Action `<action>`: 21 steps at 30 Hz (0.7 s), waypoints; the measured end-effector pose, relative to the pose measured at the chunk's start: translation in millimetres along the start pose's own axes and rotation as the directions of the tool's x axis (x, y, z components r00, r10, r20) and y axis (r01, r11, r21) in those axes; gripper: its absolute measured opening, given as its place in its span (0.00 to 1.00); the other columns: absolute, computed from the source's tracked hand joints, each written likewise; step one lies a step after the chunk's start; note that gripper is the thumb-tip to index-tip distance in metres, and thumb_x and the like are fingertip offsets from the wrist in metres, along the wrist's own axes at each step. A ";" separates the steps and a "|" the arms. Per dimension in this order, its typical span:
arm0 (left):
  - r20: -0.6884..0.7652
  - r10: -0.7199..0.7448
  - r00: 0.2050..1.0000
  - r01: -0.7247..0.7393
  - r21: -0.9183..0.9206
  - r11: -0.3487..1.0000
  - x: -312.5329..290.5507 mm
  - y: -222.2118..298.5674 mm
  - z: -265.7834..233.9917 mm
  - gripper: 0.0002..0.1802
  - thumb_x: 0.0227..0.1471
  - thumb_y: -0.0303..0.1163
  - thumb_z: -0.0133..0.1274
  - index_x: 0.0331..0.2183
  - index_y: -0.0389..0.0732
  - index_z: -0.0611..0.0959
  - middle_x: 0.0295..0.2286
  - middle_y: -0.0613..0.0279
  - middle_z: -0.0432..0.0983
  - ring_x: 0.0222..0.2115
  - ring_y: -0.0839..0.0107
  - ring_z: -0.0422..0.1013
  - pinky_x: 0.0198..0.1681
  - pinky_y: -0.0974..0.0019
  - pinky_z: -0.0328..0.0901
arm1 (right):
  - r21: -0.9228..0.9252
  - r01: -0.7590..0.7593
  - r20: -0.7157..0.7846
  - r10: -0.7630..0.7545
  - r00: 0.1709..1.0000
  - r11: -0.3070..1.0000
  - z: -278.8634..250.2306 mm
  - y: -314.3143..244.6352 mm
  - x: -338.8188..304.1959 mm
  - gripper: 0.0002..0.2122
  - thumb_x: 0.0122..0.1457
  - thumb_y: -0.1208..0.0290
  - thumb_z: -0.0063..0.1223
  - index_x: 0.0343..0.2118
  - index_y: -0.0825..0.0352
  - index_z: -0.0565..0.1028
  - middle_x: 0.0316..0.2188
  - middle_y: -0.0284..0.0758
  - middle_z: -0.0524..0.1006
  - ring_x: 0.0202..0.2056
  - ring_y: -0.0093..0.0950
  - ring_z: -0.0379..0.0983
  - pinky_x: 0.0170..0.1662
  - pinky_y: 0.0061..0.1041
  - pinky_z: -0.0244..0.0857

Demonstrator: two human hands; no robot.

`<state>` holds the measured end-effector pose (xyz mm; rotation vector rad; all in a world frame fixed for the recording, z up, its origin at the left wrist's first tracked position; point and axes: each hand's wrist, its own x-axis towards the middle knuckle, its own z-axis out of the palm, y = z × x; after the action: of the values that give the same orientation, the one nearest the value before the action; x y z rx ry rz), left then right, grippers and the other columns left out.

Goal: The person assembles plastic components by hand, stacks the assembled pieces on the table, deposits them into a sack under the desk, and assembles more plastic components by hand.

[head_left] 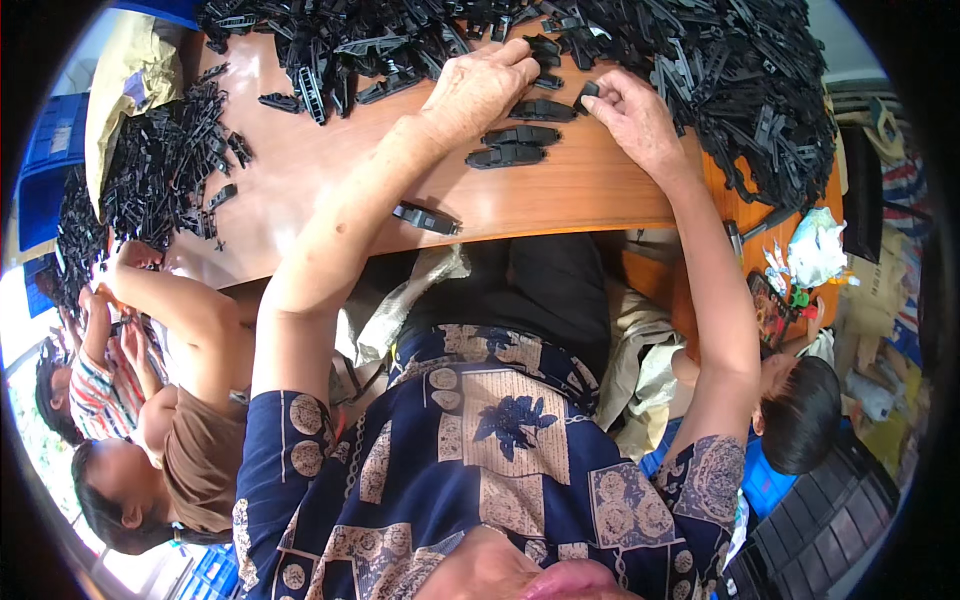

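My right hand (638, 122) pinches a small black plastic part (588, 96) between thumb and fingers, to the right of a short row. In that row, several long black plastic parts lie side by side, the nearest black part (506, 155) toward me. My left hand (483, 92) is curled at the row's far end, its fingertips on a black plastic part (543, 48); how firmly it grips is partly hidden. Below my left forearm, a single black part (427, 217) lies close to the table's front edge.
Large heaps of black plastic parts cover the back (390, 40) and right (760, 90) of the wooden table (300, 180); another heap (160, 160) is at left. People sit at both sides: a brown-shirted person (200, 450) and a dark-haired person (800, 415). A crumpled plastic bag (818, 248) lies right.
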<state>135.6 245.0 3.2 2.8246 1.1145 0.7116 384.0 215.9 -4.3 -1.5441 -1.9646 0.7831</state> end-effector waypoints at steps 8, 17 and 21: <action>0.042 -0.232 0.972 0.233 -0.015 0.972 -12.6 9.1 -15.3 0.16 0.54 0.31 0.59 0.45 0.44 0.76 0.37 0.60 0.74 0.35 0.53 0.77 0.35 0.56 0.72 | -0.388 0.193 -0.060 -0.234 0.970 0.901 -38.2 -30.1 -16.7 0.12 0.57 0.63 0.61 0.37 0.65 0.76 0.34 0.39 0.74 0.37 0.39 0.76 0.41 0.38 0.71; 0.063 -0.177 0.982 0.185 -0.150 0.971 0.5 15.5 5.2 0.14 0.52 0.31 0.60 0.42 0.41 0.81 0.38 0.57 0.75 0.38 0.53 0.77 0.39 0.56 0.72 | -0.558 0.478 0.253 -0.409 0.877 0.679 -45.1 -26.0 -0.5 0.06 0.56 0.73 0.60 0.34 0.67 0.76 0.35 0.38 0.74 0.40 0.39 0.76 0.40 0.36 0.73; 0.053 -0.210 0.976 0.216 -0.284 0.934 -2.3 12.0 6.9 0.14 0.51 0.30 0.61 0.41 0.39 0.81 0.36 0.56 0.76 0.38 0.52 0.76 0.41 0.55 0.72 | -0.414 0.420 0.132 -0.403 0.906 0.808 -46.1 -19.8 5.6 0.08 0.56 0.72 0.59 0.34 0.70 0.74 0.33 0.40 0.75 0.36 0.42 0.77 0.38 0.36 0.73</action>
<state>144.6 235.5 -1.7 2.4200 1.1808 0.7525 401.9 223.4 42.4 -1.2413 -2.5064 0.1947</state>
